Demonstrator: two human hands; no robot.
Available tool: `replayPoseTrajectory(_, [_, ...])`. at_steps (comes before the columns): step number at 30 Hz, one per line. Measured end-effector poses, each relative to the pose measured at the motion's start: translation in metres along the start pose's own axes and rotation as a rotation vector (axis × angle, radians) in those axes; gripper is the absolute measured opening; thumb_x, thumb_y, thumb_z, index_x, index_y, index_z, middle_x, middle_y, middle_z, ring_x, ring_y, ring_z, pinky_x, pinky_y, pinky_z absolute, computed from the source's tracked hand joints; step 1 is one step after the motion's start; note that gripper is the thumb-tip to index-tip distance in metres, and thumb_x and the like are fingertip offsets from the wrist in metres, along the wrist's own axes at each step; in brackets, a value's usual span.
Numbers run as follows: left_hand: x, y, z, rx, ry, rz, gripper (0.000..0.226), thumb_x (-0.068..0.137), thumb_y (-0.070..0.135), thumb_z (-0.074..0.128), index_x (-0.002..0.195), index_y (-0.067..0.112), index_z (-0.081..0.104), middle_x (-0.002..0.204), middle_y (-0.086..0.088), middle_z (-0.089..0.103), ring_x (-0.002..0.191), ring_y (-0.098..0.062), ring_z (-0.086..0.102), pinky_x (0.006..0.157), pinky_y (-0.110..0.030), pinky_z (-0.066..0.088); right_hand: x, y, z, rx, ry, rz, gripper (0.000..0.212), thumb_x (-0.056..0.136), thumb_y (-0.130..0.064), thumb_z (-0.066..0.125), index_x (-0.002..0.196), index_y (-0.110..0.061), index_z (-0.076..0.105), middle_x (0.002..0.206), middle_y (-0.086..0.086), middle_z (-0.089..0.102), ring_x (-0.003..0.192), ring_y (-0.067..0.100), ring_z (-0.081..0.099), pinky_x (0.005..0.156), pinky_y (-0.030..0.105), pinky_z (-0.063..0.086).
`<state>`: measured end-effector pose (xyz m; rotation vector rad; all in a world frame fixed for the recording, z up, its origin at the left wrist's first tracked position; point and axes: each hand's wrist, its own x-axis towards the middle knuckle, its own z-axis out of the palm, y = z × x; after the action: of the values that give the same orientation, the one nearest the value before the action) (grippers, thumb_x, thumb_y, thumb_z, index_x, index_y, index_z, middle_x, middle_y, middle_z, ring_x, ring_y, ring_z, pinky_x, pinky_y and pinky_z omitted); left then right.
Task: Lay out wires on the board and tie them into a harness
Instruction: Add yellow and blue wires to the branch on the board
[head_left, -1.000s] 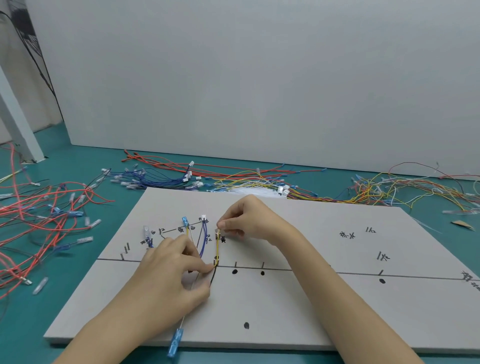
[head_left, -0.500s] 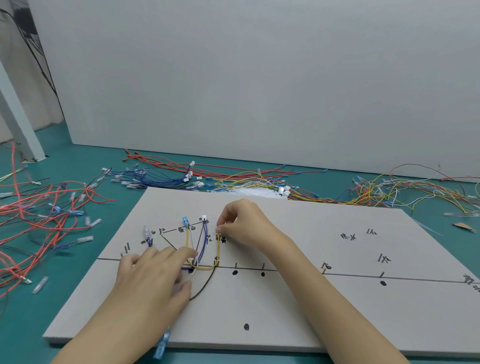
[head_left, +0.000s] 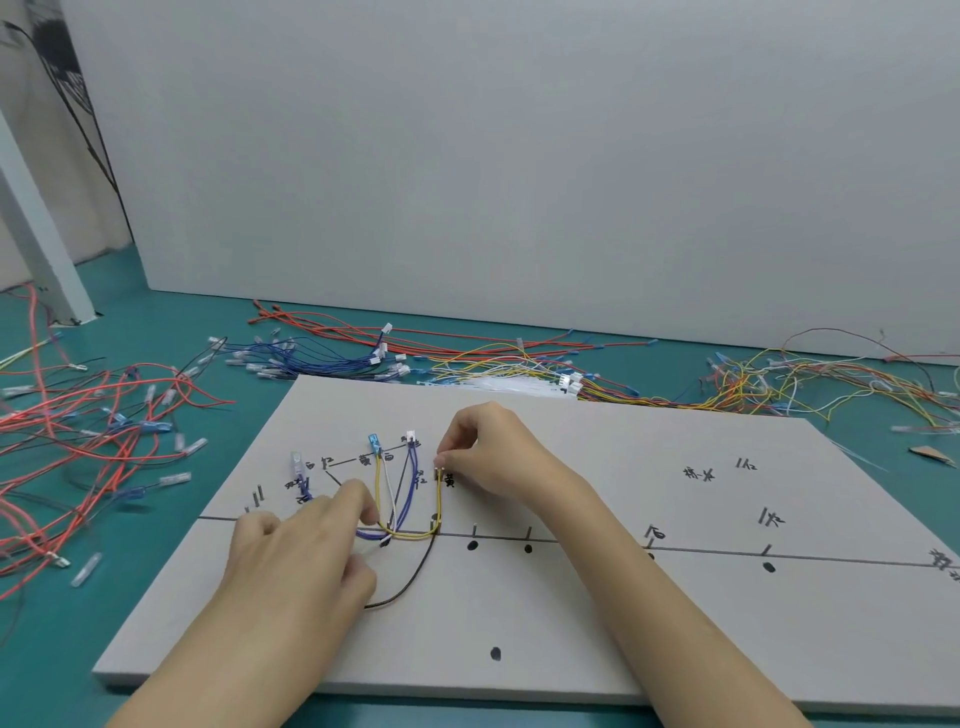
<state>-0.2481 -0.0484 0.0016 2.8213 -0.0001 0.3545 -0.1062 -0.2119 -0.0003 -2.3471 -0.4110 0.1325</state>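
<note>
So I'm looking down at the flat grey rectangular board (head_left: 597, 597) lying on the teal table (head_left: 156, 649), long side running left to right, with a drawn black line across it. My right hand (head_left: 493, 452) has thumb and forefinger pinched on the top end of the yellow wire (head_left: 440, 499), which drops straight toward me, then bends left along the line. My left hand (head_left: 296, 561) lies over the bend, fingers mostly straight, pressing the wires down; I can't tell if it's really gripping anything. A thin black wire (head_left: 410, 582) curves out from under it toward the near edge. The blue wires (head_left: 413, 478) and the white wire (head_left: 396, 499) run away from me up to small connectors.

Handwritten labels are too small to read. The whole right half of the board is open. Loose red wires (head_left: 93, 431) pile up left, mixed yellow and red wires (head_left: 753, 384) behind.
</note>
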Motion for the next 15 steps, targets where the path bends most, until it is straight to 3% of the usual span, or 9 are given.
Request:
replayPoseTrajectory(2, [0.002, -0.004, -0.003, 0.024, 0.019, 0.015, 0.026, 0.095, 0.02, 0.038, 0.103, 0.043, 0.029, 0.087, 0.013, 0.042, 0.091, -0.005, 0.049, 0.079, -0.023, 0.026, -0.001, 0.0, 0.0, 0.004, -0.006, 0.005, 0.017, 0.084, -0.019, 0.071, 0.071, -0.026, 0.063, 0.075, -0.009, 0.064, 0.07, 0.006, 0.058, 0.057, 0.019, 0.041])
replayPoseTrajectory(5, [0.01, -0.017, -0.01, -0.098, 0.003, 0.006, 0.023, 0.097, 0.019, 0.047, 0.099, 0.042, 0.046, 0.091, 0.016, 0.049, 0.077, -0.003, 0.049, 0.074, -0.022, 0.035, -0.001, -0.001, 0.0, 0.007, -0.011, 0.005, 0.018, 0.085, -0.019, 0.071, 0.07, -0.026, 0.063, 0.075, -0.01, 0.063, 0.07, 0.005, 0.057, 0.057, 0.019, 0.041])
replayPoseTrajectory(8, [0.015, -0.032, -0.019, -0.126, -0.019, -0.018, 0.018, 0.091, 0.026, 0.062, 0.082, 0.042, 0.059, 0.078, 0.019, 0.06, 0.071, 0.004, 0.05, 0.062, -0.015, 0.033, -0.002, -0.002, -0.001, 0.007, -0.012, 0.004, 0.018, 0.085, -0.019, 0.071, 0.07, -0.025, 0.062, 0.076, -0.009, 0.063, 0.07, 0.006, 0.057, 0.057, 0.019, 0.041])
replayPoseTrajectory(11, [0.023, -0.046, -0.025, -0.078, -0.05, -0.049, 0.021, 0.082, 0.04, 0.072, 0.062, 0.041, 0.064, 0.062, 0.02, 0.063, 0.064, 0.0, 0.054, 0.06, -0.024, 0.033, -0.003, -0.001, -0.001, 0.014, -0.013, 0.009, 0.019, 0.086, -0.019, 0.071, 0.07, -0.026, 0.062, 0.075, -0.009, 0.063, 0.069, 0.005, 0.056, 0.056, 0.018, 0.04])
replayPoseTrajectory(13, [0.03, -0.057, -0.029, -0.145, -0.06, -0.077, 0.018, 0.076, 0.046, 0.076, 0.06, 0.041, 0.068, 0.058, 0.025, 0.062, 0.053, -0.001, 0.053, 0.056, -0.026, 0.034, -0.003, -0.001, -0.001, 0.02, -0.01, 0.006, 0.019, 0.086, -0.019, 0.071, 0.07, -0.025, 0.062, 0.075, -0.009, 0.063, 0.068, 0.004, 0.056, 0.056, 0.018, 0.04])
replayPoseTrajectory(15, [0.037, -0.066, -0.033, -0.298, -0.134, -0.101, 0.011, 0.075, 0.044, 0.077, 0.066, 0.043, 0.07, 0.057, 0.015, 0.066, 0.045, -0.003, 0.049, 0.052, -0.023, 0.037, -0.003, -0.001, 0.0, 0.025, -0.007, 0.003, 0.02, 0.085, -0.019, 0.071, 0.069, -0.025, 0.062, 0.075, -0.009, 0.063, 0.068, 0.004, 0.056, 0.056, 0.018, 0.041])
